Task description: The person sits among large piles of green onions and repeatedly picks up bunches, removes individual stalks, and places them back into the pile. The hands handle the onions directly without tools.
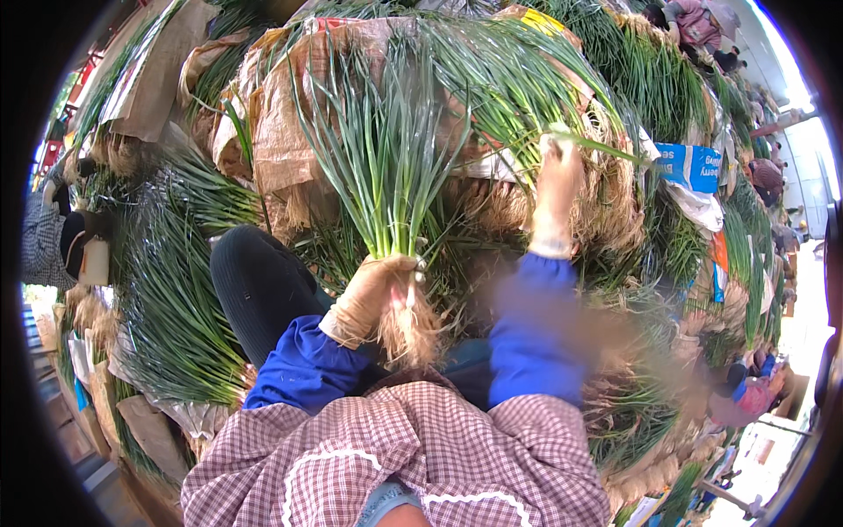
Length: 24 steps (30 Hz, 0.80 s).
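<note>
My left hand, in a pale glove, is closed around a bunch of green onions just above its roots. The green leaves fan out away from me, while the pale roots hang towards my lap. Further out to the right, my right hand, also gloved, is closed on a green onion leaf that sticks out to the right. It is over the root end of a pile of green onions; whether it also grips stalks there is hidden by the fingers.
A woven sack lies under the bunch's leaves. Loose leaves litter the ground before me. More green onions lie to my left, and a blue printed bag is at right. Other people sit among the heaps. A brown blur covers part of the right side.
</note>
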### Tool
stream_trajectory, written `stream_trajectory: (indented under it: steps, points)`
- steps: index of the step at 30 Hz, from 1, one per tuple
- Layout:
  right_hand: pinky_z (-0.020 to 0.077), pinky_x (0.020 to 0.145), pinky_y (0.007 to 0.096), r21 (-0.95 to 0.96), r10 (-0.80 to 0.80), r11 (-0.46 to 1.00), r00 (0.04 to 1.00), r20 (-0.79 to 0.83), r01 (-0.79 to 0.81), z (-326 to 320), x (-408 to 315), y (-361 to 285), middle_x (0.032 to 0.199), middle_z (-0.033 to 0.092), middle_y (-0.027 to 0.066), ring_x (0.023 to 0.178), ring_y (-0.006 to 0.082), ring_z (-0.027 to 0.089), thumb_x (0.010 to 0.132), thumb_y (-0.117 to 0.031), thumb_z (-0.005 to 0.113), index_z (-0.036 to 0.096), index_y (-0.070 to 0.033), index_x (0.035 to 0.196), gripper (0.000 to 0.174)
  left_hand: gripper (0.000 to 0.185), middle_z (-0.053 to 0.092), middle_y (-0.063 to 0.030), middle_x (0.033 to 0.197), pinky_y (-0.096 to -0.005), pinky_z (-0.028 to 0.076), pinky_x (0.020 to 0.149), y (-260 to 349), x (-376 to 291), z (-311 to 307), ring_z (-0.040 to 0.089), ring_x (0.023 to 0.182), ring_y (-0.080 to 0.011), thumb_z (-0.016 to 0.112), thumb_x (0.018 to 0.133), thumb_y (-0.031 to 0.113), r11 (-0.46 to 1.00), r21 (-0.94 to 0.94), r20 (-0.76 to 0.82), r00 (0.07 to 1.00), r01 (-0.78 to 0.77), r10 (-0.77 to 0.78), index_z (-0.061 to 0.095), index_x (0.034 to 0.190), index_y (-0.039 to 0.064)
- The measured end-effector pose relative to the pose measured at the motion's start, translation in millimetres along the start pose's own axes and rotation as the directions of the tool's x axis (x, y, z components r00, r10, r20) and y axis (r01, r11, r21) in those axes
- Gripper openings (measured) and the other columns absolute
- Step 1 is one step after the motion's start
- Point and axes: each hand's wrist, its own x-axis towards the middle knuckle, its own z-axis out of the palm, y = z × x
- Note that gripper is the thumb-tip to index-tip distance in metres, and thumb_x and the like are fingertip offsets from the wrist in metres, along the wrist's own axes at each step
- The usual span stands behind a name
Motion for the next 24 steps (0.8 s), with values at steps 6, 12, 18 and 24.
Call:
stream_trajectory:
  steps: [6,12,18,24]
  points:
    - [0.0501,0.085,0.0406,-0.628,-0.059,0.728,0.938,0.341,0.274,-29,35,32,0.104,0.067,0.0132,0.099,0.0296,0.064,0.091,-0.03,0.06,0.068,-0.007,0.104,0.027,0.031,0.068,-0.0136,0.089,-0.0231,0.055,0.047,28,0,6,0.065,0.057,-0.0165,0.06,0.082,0.007,0.995,0.083,0.162,0.986,-0.061,0.047,0.057,0.112,-0.003]
    - [0.0479,0.085,0.0382,-0.392,-0.611,0.643,0.749,0.256,0.658,-45,-37,48,0.102,0.063,0.0104,0.095,0.0301,0.06,0.088,-0.015,0.064,0.066,-0.004,0.099,0.016,0.024,0.071,-0.0116,0.082,-0.0194,0.05,0.047,19,40,16,0.062,0.056,-0.0125,0.062,0.087,0.014,0.985,0.163,0.248,0.969,-0.058,0.016,0.068,0.101,-0.005]
    - [0.0523,0.073,0.0341,0.058,-0.377,0.912,0.774,0.508,0.406,-48,-124,25,0.091,0.063,0.0111,0.082,0.0289,0.064,0.087,-0.015,0.065,0.063,-0.005,0.096,0.013,0.034,0.07,-0.0161,0.102,-0.026,0.057,0.066,-1,57,18,0.067,0.071,-0.0168,0.063,0.09,0.017,0.965,0.26,0.248,0.964,0.024,-0.09,0.062,0.115,-0.007]
    - [0.0532,0.072,0.036,-0.23,-0.087,0.914,0.714,0.695,0.335,-73,-134,45,0.093,0.066,0.0101,0.085,0.0317,0.065,0.089,-0.024,0.061,0.066,-0.006,0.09,0.019,0.022,0.07,-0.0124,0.082,-0.0297,0.057,0.058,-4,55,-4,0.067,0.067,-0.0178,0.064,0.084,0.013,0.989,0.148,0.191,0.981,0.008,-0.036,0.066,0.098,-0.004]
